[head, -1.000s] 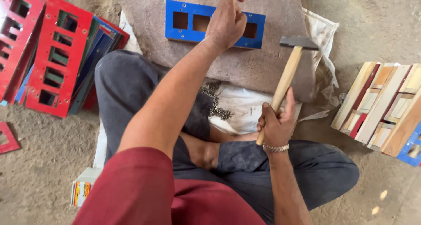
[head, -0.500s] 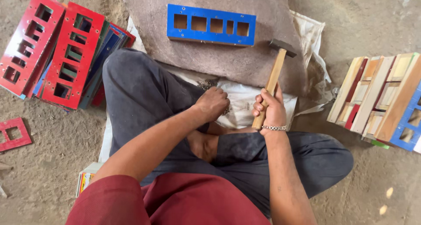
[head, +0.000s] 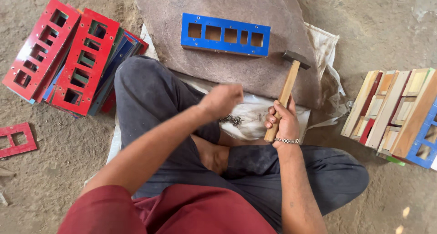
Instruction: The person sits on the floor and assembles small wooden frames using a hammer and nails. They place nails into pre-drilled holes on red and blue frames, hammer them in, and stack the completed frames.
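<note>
**Nails in hand, hammer waiting**

While the right hand (head: 283, 122) clenches the hammer (head: 287, 88) handle, head up, the blurred left hand (head: 223, 99) hovers bunched over the nails (head: 232, 120); whether it holds one, I cannot tell. Likely a nail-fetching step. The blue frame (head: 225, 34) lies beyond both grips.

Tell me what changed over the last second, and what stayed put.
The left hand came back from the blue frame, dipped to the pile of small nails on the white bag, and is now lifting, blurred. The right hand kept its grip on the hammer; the frame stayed on the stone slab.
</note>
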